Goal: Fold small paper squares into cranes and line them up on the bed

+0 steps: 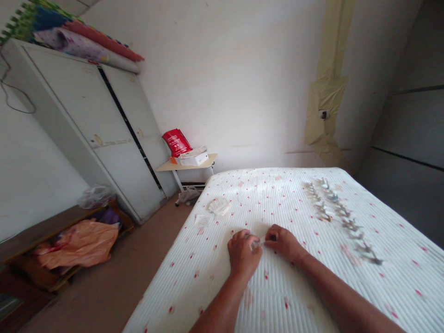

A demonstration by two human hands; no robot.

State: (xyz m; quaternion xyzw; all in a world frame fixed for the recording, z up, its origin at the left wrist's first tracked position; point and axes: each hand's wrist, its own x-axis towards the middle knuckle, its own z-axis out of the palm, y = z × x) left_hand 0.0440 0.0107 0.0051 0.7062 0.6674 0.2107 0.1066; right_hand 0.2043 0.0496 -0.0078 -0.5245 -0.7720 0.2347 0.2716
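My left hand [243, 253] and my right hand [283, 241] rest close together on the white bed cover [208, 277], fingers curled. Between their fingertips they pinch a small pale item [257, 243], too small and blurred to name. A double row of small grey folded pieces [342, 217] lies on the cover to the right of my right hand. Ahead of my left hand sit a small heap of clear packets [219, 206] and a paper slip [202, 220].
The bed fills the lower right. A white wardrobe [104, 138] with rolled bedding on top stands at the left. A small table [187, 164] with a red bag and a white box stands by the far wall. An orange plastic bag [81, 243] lies on a low wooden bench.
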